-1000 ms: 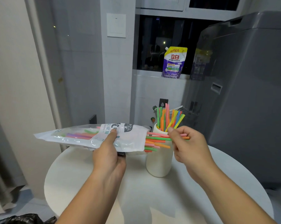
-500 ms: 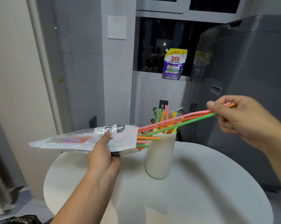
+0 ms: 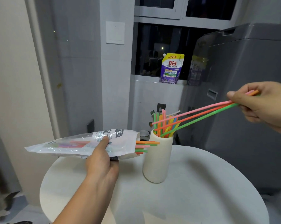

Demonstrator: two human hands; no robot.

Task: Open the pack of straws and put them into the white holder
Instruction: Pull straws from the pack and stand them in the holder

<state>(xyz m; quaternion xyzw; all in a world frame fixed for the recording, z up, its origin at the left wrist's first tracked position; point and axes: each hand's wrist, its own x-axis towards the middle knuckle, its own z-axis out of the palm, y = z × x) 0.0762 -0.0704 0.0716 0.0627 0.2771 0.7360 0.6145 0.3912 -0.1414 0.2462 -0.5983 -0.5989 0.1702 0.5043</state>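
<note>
A detergent pouch [image 3: 170, 68] stands at 12 o'clock. The right hand [image 3: 265, 105] pinches three straws [image 3: 201, 110] that point toward 8 o'clock above the white holder [image 3: 157, 159]. The left hand [image 3: 102, 164] grips the pack [image 3: 72, 144].

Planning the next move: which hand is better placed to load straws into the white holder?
Right. The right hand pinches three straws clear of the pack, their free ends near the white holder mouth. The left hand is busy holding the pack.
</note>
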